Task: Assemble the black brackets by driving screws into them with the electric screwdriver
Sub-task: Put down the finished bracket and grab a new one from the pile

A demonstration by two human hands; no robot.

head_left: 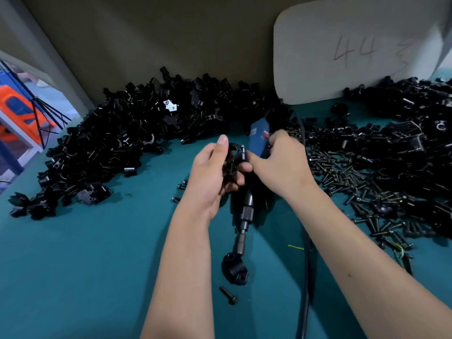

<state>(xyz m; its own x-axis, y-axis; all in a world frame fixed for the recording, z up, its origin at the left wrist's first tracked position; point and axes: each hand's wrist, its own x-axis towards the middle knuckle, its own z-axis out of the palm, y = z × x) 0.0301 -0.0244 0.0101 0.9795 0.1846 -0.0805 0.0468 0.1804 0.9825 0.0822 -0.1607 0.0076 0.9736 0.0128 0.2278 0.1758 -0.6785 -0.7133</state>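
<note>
Teal matting (85, 265) covers my bench, backed by a cardboard wall. Heaps of black brackets (127, 143) fill the left and far right, with loose screws (347, 177) spread at right. Between my hands lies the blue electric screwdriver (259, 138), tip toward me, touching a bracket half (234, 267) on the mat. My left hand (212, 177) curls around a bracket (233, 155); my right hand (281, 162) pinches at a screw on its top. One screw (228, 295) lies nearest me.
</note>
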